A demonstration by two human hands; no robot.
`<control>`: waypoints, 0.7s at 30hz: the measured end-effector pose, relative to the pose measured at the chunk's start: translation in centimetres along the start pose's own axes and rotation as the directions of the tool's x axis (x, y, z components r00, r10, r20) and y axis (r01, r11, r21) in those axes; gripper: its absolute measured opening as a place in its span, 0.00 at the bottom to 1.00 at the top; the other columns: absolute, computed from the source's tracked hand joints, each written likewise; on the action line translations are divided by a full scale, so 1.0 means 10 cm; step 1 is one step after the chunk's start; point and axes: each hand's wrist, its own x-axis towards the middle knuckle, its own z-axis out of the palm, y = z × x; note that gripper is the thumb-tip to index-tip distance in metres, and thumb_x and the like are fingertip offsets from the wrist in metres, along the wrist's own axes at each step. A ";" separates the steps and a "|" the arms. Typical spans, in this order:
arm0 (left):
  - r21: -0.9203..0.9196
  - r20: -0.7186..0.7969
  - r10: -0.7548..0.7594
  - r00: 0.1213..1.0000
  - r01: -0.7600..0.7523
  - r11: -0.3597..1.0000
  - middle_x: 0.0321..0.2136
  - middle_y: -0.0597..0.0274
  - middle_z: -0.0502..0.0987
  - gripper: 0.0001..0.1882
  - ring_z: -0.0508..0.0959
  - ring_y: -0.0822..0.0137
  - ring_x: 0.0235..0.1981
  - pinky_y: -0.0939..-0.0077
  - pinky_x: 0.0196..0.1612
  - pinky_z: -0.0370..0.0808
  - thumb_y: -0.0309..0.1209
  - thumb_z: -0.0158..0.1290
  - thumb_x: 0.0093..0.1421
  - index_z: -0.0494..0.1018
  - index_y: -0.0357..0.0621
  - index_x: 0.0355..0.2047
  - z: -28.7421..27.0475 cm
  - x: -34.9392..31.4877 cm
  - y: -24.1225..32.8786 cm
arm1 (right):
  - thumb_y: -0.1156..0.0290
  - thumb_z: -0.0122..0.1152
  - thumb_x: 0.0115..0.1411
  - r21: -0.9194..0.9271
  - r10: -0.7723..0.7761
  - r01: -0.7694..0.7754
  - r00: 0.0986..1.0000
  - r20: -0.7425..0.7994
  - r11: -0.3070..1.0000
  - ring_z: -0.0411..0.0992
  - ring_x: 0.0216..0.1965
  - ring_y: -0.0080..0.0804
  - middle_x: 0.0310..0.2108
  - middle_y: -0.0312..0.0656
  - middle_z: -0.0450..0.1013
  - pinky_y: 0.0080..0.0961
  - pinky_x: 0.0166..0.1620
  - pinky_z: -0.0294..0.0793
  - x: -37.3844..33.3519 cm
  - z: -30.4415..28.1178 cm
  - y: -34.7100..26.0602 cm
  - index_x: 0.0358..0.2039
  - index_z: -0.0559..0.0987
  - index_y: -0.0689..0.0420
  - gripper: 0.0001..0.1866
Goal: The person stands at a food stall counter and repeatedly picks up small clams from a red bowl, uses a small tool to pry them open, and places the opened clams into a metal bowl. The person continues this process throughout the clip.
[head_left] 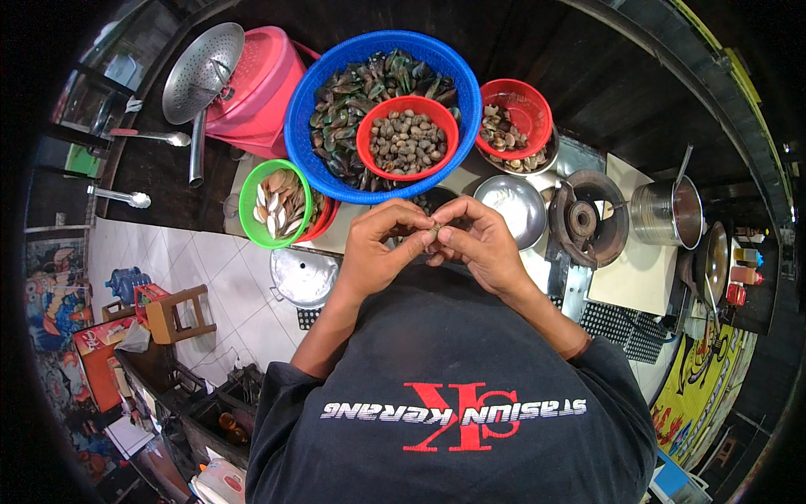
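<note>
Head view, frame centre: left hand (378,248) and right hand (478,244) together pinch one small shell (435,227). Blue basket (302,126) of mussels sits above, holding a red bowl (367,126) of cockles.

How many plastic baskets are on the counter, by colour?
Blue basket: 1
Red baskets, one inside the blue and one at right: 2
Green basket: 1
Total: 4

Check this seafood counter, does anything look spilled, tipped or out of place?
Nothing stands out. The shellfish sit inside the blue basket and the red baskets, and both hands, left hand and right hand, pinch one small shell.
</note>
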 end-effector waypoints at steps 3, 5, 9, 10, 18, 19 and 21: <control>-0.045 0.024 -0.018 1.000 0.019 0.999 0.33 0.58 0.77 0.07 0.77 0.72 0.32 0.80 0.33 0.75 0.23 0.60 0.54 0.77 0.35 0.34 -0.03 0.02 -0.03 | 0.77 0.56 0.61 0.032 -0.004 0.003 1.000 0.014 0.999 0.74 0.34 0.23 0.34 0.39 0.73 0.23 0.37 0.80 0.02 -0.01 0.00 0.39 0.72 0.61 0.06; -0.084 0.029 -0.030 0.999 0.032 0.996 0.33 0.58 0.76 0.07 0.77 0.72 0.32 0.81 0.33 0.74 0.24 0.60 0.55 0.76 0.35 0.34 -0.03 0.02 -0.04 | 0.77 0.56 0.60 0.025 -0.020 0.019 0.999 0.027 1.000 0.74 0.35 0.24 0.35 0.39 0.73 0.23 0.37 0.80 0.04 -0.02 0.01 0.39 0.72 0.61 0.06; -0.091 0.050 -0.058 0.997 0.062 0.994 0.34 0.59 0.75 0.07 0.76 0.73 0.33 0.81 0.33 0.74 0.24 0.60 0.55 0.76 0.36 0.34 -0.06 0.04 -0.06 | 0.78 0.58 0.60 -0.001 -0.058 0.058 0.998 0.023 0.998 0.74 0.36 0.24 0.36 0.39 0.72 0.24 0.39 0.80 0.07 -0.04 0.03 0.39 0.72 0.61 0.07; -0.119 0.051 -0.064 0.997 0.070 0.990 0.34 0.60 0.75 0.07 0.76 0.74 0.34 0.81 0.33 0.74 0.24 0.59 0.55 0.76 0.36 0.35 -0.06 0.04 -0.07 | 0.78 0.58 0.60 -0.003 -0.065 0.065 0.997 0.031 0.998 0.74 0.36 0.24 0.36 0.39 0.72 0.24 0.39 0.79 0.07 -0.05 0.03 0.39 0.72 0.61 0.07; -0.178 0.057 -0.101 0.993 0.109 0.978 0.35 0.61 0.74 0.07 0.75 0.74 0.34 0.81 0.35 0.73 0.24 0.59 0.56 0.76 0.36 0.35 -0.06 0.09 -0.04 | 0.78 0.59 0.59 0.005 -0.057 0.057 0.997 0.044 0.998 0.73 0.37 0.24 0.37 0.39 0.72 0.24 0.40 0.78 0.12 -0.07 0.02 0.38 0.72 0.61 0.07; -0.175 0.058 -0.101 0.993 0.110 0.978 0.35 0.61 0.74 0.07 0.75 0.74 0.35 0.81 0.35 0.73 0.24 0.60 0.56 0.76 0.37 0.34 -0.06 0.09 -0.06 | 0.78 0.59 0.59 0.008 -0.051 0.051 0.998 0.044 0.999 0.73 0.37 0.24 0.37 0.39 0.72 0.24 0.40 0.78 0.12 -0.08 0.02 0.38 0.72 0.61 0.07; -0.160 0.058 -0.097 0.994 0.105 0.981 0.35 0.61 0.74 0.07 0.75 0.74 0.35 0.81 0.35 0.73 0.24 0.60 0.55 0.76 0.37 0.34 -0.07 0.09 -0.07 | 0.78 0.59 0.60 0.014 -0.040 0.039 0.998 0.045 0.999 0.73 0.38 0.24 0.37 0.39 0.72 0.24 0.40 0.79 0.13 -0.09 0.03 0.38 0.72 0.61 0.07</control>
